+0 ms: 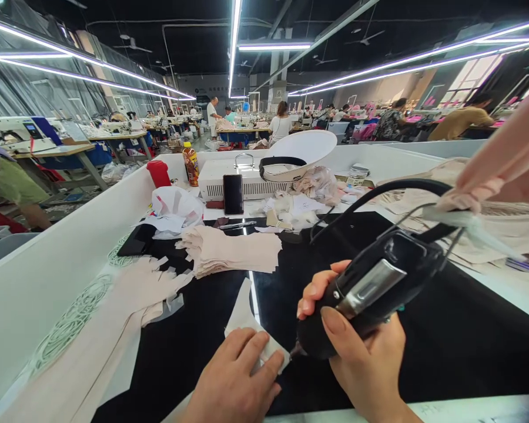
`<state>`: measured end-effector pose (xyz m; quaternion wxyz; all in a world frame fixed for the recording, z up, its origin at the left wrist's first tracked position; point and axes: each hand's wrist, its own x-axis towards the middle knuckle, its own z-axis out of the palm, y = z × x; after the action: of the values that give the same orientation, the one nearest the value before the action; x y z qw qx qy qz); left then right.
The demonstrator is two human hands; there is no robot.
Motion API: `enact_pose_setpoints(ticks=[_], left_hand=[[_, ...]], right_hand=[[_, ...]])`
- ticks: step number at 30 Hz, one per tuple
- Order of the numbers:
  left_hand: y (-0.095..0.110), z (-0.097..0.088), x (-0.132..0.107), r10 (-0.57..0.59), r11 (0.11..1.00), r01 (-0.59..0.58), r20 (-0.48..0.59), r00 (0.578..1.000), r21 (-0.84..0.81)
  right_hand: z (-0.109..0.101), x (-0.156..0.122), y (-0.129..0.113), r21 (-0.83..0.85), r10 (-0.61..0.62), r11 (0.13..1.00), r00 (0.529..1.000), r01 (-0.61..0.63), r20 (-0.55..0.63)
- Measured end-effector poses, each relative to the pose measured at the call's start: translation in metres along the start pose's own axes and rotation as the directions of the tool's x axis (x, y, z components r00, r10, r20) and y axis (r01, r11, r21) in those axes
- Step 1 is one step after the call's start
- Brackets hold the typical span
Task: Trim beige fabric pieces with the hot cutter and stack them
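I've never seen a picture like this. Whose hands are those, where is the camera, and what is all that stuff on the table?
There is no machine doing the work here: a person wears a camera on the head, so you look down at that person's own two hands. The right hand grips a black handheld tool with a cord, its tip down near the black table top. The left hand lies flat on a small pale fabric piece. Further back lie a stack of beige fabric pieces, a phone propped upright, a red cup and a bottle. White walls ring the table. Other people work at tables behind.
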<state>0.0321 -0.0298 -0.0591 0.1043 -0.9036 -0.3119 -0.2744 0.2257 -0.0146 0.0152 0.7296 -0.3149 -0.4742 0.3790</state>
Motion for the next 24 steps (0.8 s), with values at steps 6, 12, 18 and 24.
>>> enact_pose_setpoints(ticks=[6,12,18,24], left_hand=[[0.003,0.028,-0.012,-0.074,0.997,0.072,-0.157,0.985,-0.02],[0.0,0.036,-0.018,-0.079,0.997,0.078,-0.158,0.984,-0.013],[-0.002,0.01,-0.014,-0.059,0.998,0.058,0.044,0.997,0.025],[-0.002,0.008,-0.019,-0.11,0.994,0.11,0.076,0.991,0.008]], right_hand=[[0.013,0.012,0.007,0.042,0.007,0.999,0.999,-0.005,-0.052],[0.018,0.012,0.012,0.043,0.017,0.999,0.999,-0.016,-0.029],[0.019,0.008,0.013,0.04,-0.009,0.999,1.0,0.008,0.01],[0.023,0.013,0.016,0.049,-0.017,0.999,1.0,0.017,-0.008]])
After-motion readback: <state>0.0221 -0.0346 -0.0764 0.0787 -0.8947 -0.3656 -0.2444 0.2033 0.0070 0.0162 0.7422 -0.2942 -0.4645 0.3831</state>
